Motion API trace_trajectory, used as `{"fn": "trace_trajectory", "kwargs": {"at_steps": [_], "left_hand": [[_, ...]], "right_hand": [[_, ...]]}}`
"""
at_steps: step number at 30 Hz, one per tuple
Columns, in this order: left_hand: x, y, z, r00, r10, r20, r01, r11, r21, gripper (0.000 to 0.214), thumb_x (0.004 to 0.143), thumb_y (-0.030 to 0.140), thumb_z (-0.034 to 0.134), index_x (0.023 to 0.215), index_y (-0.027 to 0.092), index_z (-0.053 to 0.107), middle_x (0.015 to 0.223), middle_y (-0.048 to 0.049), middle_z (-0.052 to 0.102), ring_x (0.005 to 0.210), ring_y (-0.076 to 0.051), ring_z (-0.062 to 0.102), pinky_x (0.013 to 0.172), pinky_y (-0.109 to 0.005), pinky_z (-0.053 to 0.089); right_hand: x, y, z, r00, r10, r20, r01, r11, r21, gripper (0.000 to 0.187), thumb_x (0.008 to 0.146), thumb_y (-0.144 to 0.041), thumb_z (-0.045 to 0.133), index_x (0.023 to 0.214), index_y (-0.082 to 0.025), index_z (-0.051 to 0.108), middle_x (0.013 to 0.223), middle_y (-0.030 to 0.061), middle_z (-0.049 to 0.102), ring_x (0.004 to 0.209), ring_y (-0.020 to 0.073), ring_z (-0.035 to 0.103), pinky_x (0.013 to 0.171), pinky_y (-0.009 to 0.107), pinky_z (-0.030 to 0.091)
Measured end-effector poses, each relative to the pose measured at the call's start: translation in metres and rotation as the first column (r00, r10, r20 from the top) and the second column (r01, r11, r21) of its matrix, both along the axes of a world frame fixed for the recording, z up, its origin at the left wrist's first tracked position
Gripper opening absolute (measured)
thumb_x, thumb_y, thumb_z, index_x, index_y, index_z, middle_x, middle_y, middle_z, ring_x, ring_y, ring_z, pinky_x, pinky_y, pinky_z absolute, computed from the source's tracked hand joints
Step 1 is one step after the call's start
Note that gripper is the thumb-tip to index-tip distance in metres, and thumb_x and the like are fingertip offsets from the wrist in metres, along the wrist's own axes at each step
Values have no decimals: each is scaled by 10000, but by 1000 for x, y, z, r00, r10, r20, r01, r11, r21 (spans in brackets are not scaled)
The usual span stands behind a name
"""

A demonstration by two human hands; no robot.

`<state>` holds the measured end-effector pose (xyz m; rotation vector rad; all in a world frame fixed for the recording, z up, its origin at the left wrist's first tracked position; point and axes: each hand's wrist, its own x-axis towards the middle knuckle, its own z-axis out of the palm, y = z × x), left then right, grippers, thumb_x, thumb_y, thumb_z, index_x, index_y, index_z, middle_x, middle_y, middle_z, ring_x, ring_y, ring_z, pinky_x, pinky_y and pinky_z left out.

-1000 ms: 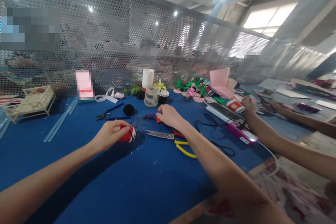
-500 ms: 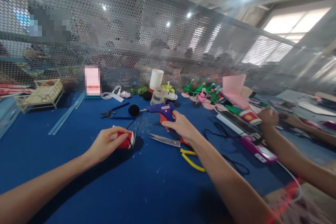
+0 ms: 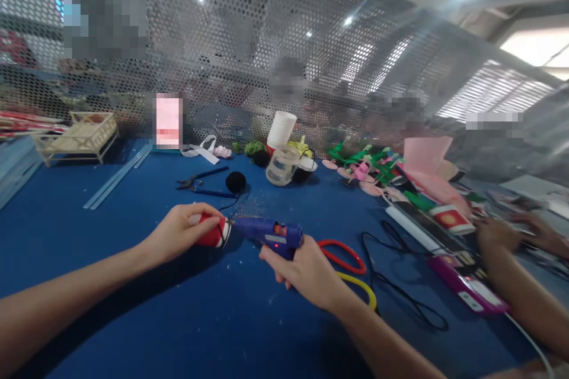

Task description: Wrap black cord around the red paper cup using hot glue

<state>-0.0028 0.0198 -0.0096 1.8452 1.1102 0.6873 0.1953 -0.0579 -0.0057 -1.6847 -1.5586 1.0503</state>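
Note:
In my left hand [image 3: 184,234] is a small red paper cup [image 3: 212,235] with a white rim, lying on its side. Black yarn runs around the cup near the rim and leads back to a black yarn ball [image 3: 235,182]. My right hand [image 3: 306,266] grips a blue glue gun [image 3: 271,234] with a small red light lit. Its nozzle points left and meets the cup's rim, or comes very close to it. Under the right hand lie scissors, with one red handle [image 3: 342,254] and one yellow handle [image 3: 367,290] showing; their blades are hidden.
Pliers [image 3: 204,180] lie beyond the cup. A clear plastic jar [image 3: 283,164] and stacked white cups [image 3: 282,127] stand at the back. A purple power strip [image 3: 466,284] and black cord [image 3: 409,290] lie at right, near another person's hand [image 3: 498,237]. A little bamboo bed [image 3: 80,136] stands at left.
My right hand has brought the glue gun nearer and left, from beside the yarn ball to the cup's rim. The left hand keeps the cup. The camera view has shifted slightly.

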Motion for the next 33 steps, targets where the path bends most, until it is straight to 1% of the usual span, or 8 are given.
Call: {"fn": "trace_trajectory", "kwargs": {"at_steps": [2, 4, 7, 12, 19, 25, 28, 33], "left_hand": [[1, 1, 1, 1000, 3, 7, -3, 1000, -31, 269, 705, 386, 492, 787, 158, 610, 720, -22, 652, 673, -153, 565, 612, -229, 416], [2, 2, 2, 1000, 21, 19, -20, 997, -69, 256, 699, 377, 499, 778, 158, 605, 692, -12, 647, 645, -141, 560, 588, -217, 411], [3, 3, 2, 998, 48, 33, -44, 993, -105, 241, 690, 367, 507, 770, 158, 596, 665, -2, 636, 610, -126, 546, 552, -202, 400], [3, 6, 0, 997, 69, 30, -65, 992, -113, 271, 678, 382, 511, 792, 152, 597, 679, -12, 635, 606, -125, 533, 535, -200, 379], [4, 6, -3, 994, 101, 50, -93, 984, -151, 296, 664, 396, 518, 793, 142, 598, 649, -13, 625, 573, -121, 520, 510, -199, 360], [4, 7, -4, 992, 107, 72, -93, 981, -168, 300, 660, 403, 522, 797, 148, 600, 679, -26, 639, 605, -136, 542, 535, -211, 380], [4, 6, -4, 991, 111, 75, -97, 980, -175, 302, 659, 400, 524, 802, 145, 600, 678, -26, 636, 599, -131, 538, 529, -207, 379], [4, 5, -3, 990, 131, 42, -123, 979, -163, 305, 652, 402, 521, 794, 143, 602, 624, -16, 623, 563, -125, 521, 505, -207, 367]], "right_hand": [[-2, -2, -5, 998, -35, 47, 34, 999, 13, 198, 690, -334, 509, 635, -144, 518, 395, -36, 456, 329, 76, 418, 331, 185, 354], [-2, -3, -11, 996, -46, 72, 39, 995, 89, 188, 688, -337, 513, 666, -150, 521, 396, -43, 456, 333, 80, 424, 338, 186, 350], [0, -3, -19, 994, -37, 100, 17, 981, 196, 162, 697, -321, 508, 715, -161, 526, 414, -49, 459, 364, 87, 446, 372, 189, 362], [2, -2, -22, 987, -17, 162, -31, 957, 290, 110, 710, -279, 485, 682, -173, 495, 483, -36, 485, 427, 91, 460, 419, 193, 367], [2, -5, -15, 935, -23, 354, -107, 933, 345, 107, 698, -223, 470, 604, -180, 438, 538, -26, 473, 462, 89, 430, 441, 198, 344], [2, -5, -12, 912, 31, 409, -181, 925, 333, 47, 680, -177, 460, 634, -181, 451, 534, -32, 464, 475, 89, 414, 456, 198, 326], [2, -6, -11, 908, 23, 419, -198, 904, 378, 63, 673, -157, 449, 615, -178, 440, 534, -31, 454, 482, 87, 407, 471, 198, 325], [3, -8, -11, 900, 91, 426, -266, 889, 372, 74, 667, -130, 438, 610, -177, 433, 526, -36, 434, 466, 78, 375, 457, 192, 305]]}}
